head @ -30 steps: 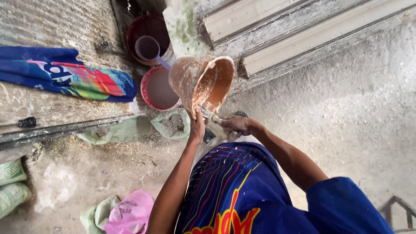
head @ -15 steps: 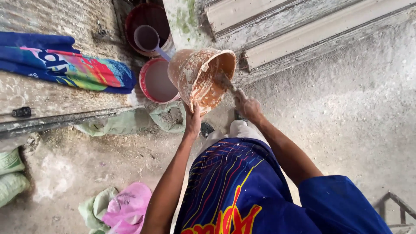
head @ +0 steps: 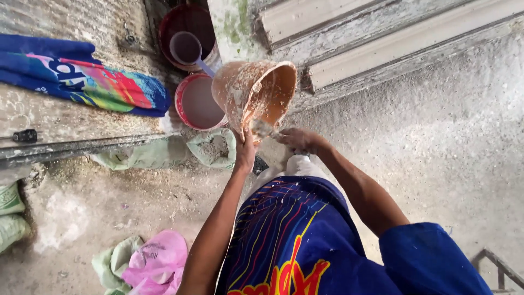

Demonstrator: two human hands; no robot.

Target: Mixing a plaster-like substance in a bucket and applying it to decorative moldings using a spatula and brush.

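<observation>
A plaster-smeared orange bucket (head: 245,90) is tipped on its side, mouth facing right. My left hand (head: 245,152) grips its lower rim from beneath. My right hand (head: 297,140) holds a small plaster-caked scraper (head: 262,128) against that same rim, right beside the left hand's fingers. Both arms reach forward over my blue patterned shorts (head: 289,235).
A red basin (head: 180,93) of whitish liquid sits left of the bucket, with a dark red tub (head: 174,22) and purple scoop (head: 186,48) behind it. An open green sack (head: 213,147) of powder, a colourful cloth (head: 82,82), a pink bag (head: 158,259) and white mouldings (head: 382,43) lie around.
My right hand has drawn the scraper from inside the bucket back to its lower rim. The bucket stays tipped in my left hand.
</observation>
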